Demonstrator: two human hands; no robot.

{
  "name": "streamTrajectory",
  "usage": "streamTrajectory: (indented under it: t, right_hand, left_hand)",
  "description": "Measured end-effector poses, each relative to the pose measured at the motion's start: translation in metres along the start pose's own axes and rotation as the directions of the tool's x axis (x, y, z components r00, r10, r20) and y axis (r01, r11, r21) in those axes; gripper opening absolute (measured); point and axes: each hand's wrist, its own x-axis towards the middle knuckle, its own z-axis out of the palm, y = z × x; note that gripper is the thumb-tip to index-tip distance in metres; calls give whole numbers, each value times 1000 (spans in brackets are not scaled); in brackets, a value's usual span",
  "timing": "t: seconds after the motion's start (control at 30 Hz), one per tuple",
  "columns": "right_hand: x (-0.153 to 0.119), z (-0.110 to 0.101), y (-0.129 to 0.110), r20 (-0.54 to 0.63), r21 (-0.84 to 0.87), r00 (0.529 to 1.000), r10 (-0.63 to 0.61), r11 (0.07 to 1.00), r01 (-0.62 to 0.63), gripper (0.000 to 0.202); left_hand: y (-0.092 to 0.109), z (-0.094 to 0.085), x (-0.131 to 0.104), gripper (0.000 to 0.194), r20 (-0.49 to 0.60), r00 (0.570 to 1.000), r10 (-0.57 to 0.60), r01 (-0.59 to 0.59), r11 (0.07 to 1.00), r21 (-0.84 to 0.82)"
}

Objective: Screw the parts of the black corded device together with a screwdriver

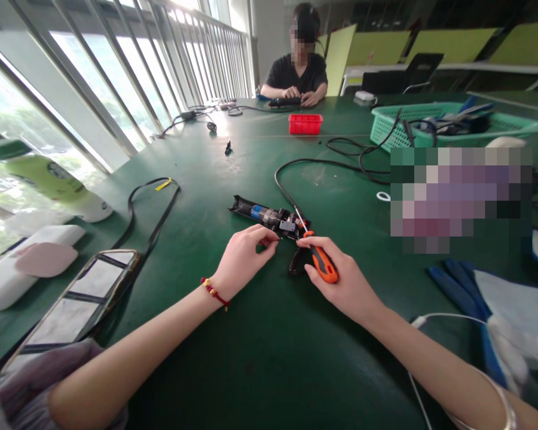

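Note:
An opened black corded device (271, 216) lies on the table in front of me, its inner parts and a blue section exposed. In my right hand (341, 269) is a screwdriver (323, 263) with an orange and black handle. Its metal shaft slants up and left over the right end of the device; I cannot tell whether the tip touches a screw. My left hand (251, 254) is at the device's near edge, thumb and fingertips pinched together. Whatever it pinches is too small to make out. Below the device, a dark curved part (295, 263) shows between my hands.
A co-worker (298, 74) handles a black device across the table. Around stand a red bin (305, 124), a green basket (385, 128) of tools, a bottle (49, 179), a phone (72, 304) with a strap, and blue-white gloves (497, 304). A black cord (309, 160) runs right.

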Motion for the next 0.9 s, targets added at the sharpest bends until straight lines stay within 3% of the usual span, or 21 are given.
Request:
streamTrajectory:
  t: [0.1,0.2,0.3,0.4,0.63,0.73,0.83,0.9]
  right_hand:
    - [0,1,0,-10,22,1000,-10,1000,10,35]
    - [1,0,2,-113,81,993,-42,995,52,30]
    - [3,-2,5,-256,26,965,-51,998,59,20]
    - [5,-3,8,-274,-63,962,-16,998,-1,13]
    - [3,-2,6,-249,-153,968,-24,988,-15,8]
    - [2,-3,5,-271,-145,962,-19,989,-21,7]
    - [3,-3,5,-288,-111,958,-7,993,-26,6]
    - [4,-4,5,-279,-90,960,-3,996,-23,5]
  left_hand:
    - [4,3,11,8,-157,988,16,-31,996,-89]
    - [12,13,21,8,-242,968,60,-94,987,-133]
    - [20,24,22,9,-195,961,195,-219,970,-108]
    - [26,29,14,13,-99,932,350,-354,935,-34]
    - [26,26,10,15,-66,916,397,-397,918,0]
    - [16,21,18,13,-185,932,311,-324,945,-40]
    - [2,18,25,11,-331,939,92,-139,983,-121]
    - [-4,18,27,12,-342,940,-1,-61,983,-172]
